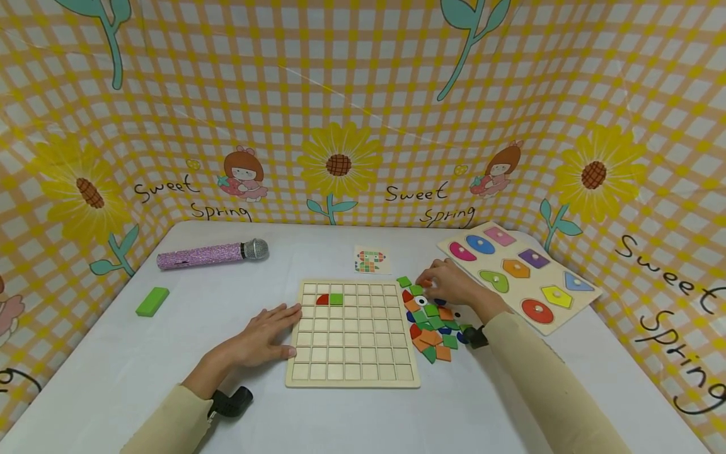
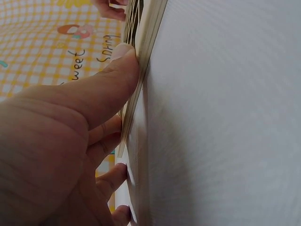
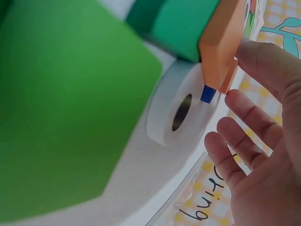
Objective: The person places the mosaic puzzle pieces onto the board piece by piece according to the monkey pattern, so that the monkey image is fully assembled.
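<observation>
A wooden grid board [image 1: 353,386] lies on the table, with a red quarter-round tile [image 1: 323,300] and a green square tile [image 1: 336,299] side by side in its second row. My left hand [image 1: 262,337] rests at the board's left edge, thumb and fingertips against the rim [image 2: 141,70], fingers loosely extended. Beyond the board's right side, my right hand [image 1: 450,284] reaches over a pile of loose tiles [image 1: 433,323]. Its thumb and fingertips pinch a small orange tile [image 3: 229,77] at the pile's far end; the other fingers are half bent.
Behind the board lies a picture card [image 1: 372,260]. A shape puzzle board [image 1: 499,284] with knobbed pieces sits at the right, close to my right forearm. On the left are a glittery pink microphone [image 1: 204,255] and a green block [image 1: 152,302].
</observation>
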{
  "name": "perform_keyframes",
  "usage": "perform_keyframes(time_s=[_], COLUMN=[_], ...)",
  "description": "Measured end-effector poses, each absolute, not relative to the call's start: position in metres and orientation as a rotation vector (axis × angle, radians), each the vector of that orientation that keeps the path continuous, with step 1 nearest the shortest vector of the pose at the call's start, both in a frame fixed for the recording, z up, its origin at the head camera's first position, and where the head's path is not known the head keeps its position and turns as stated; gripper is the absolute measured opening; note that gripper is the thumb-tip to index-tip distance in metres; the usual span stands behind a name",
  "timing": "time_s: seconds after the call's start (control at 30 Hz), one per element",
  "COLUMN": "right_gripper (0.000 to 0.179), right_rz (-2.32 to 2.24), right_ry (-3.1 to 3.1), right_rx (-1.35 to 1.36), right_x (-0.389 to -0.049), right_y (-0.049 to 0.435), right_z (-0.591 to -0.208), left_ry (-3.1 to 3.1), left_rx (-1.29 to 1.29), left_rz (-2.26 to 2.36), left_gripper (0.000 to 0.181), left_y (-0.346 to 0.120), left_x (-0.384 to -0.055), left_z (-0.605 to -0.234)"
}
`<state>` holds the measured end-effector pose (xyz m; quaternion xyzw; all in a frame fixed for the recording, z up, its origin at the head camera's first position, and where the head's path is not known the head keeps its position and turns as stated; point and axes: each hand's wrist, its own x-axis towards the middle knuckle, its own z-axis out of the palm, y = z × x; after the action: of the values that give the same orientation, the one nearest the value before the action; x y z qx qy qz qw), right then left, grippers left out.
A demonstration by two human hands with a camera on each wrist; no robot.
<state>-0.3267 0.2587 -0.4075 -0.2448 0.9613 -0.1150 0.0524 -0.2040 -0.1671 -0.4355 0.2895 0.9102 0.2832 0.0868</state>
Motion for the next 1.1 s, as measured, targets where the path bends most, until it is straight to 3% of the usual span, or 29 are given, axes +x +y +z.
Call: perform_keyframes(time_s=[0.5,1.1], right_gripper=[0.024,0.024], right_rz=[-0.434,-0.626], right_ry=[2.942,2.944], right_rx=[-0.723,-0.906], right_x=[-0.312,-0.278], right_y=[0.250,0.163], right_z=[-0.396,-0.383], left_ry=[2.710,2.706], left_rx=[0.876,0.870], left_rz=[0.852,0.857], left_gripper=[0.073,0.072], left_y=[-0.167,-0.167], left_x=[-0.203,-0.203], left_z=[-0.435,-0.434])
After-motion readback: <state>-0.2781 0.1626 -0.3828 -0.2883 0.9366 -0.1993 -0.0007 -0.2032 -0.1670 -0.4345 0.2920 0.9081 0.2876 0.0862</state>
